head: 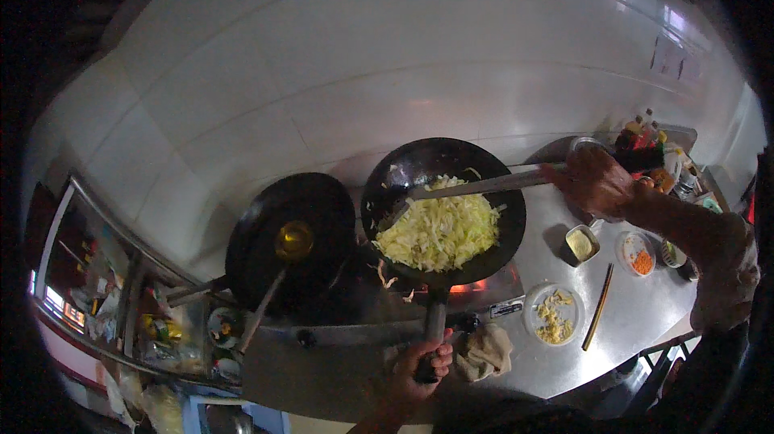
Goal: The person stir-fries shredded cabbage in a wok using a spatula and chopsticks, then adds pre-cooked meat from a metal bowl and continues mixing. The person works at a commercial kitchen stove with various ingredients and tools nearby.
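Shredded cabbage [444, 225] fills the lower part of a dark wok [444, 152], which sits over an orange burner flame [470, 286]. My left hand [425, 367] is closed around the wok's handle [435, 316] at the near side. From the right, my right hand [595, 183] grips the long handle of a metal spatula [484, 186]. The spatula reaches across the wok, and its blade touches the cabbage at the left side.
At left, a second wok [254, 222] holds yellow oil [294, 240] and a ladle [264, 307]. A folded cloth [485, 352], a container of chopped garlic [554, 316], chopsticks [598, 307], a square container [581, 245] and a bowl of orange bits [635, 254] lie on the steel counter [526, 367].
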Motion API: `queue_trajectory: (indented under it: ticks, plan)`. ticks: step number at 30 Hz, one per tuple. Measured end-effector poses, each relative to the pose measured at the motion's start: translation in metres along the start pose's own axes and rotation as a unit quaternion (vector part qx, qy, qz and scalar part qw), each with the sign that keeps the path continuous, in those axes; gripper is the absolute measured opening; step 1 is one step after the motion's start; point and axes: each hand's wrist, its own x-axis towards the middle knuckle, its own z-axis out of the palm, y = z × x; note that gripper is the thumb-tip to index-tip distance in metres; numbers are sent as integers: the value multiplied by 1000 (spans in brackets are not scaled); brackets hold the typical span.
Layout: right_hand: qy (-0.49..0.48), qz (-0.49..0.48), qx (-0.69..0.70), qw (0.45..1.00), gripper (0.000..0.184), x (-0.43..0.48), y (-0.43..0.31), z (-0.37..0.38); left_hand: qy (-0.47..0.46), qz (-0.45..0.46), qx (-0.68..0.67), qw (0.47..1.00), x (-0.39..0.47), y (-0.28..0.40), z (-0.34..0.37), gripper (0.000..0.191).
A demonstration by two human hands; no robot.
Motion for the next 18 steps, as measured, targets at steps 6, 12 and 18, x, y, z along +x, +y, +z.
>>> queue_trajectory:
  ticks: [6,12,18]
  plan:
    - [-96,47,-57,993,33,-38,-19,-29,2,23,65,998,-1,4,1,35]
    - [-17,129,-36,991,41,-58,-23,-87,22,28,53,998,-9,0,24,31]
    - [-168,70,-70,981,38,-59,-53,-90,27,21,98,995,-9,4,26,30]
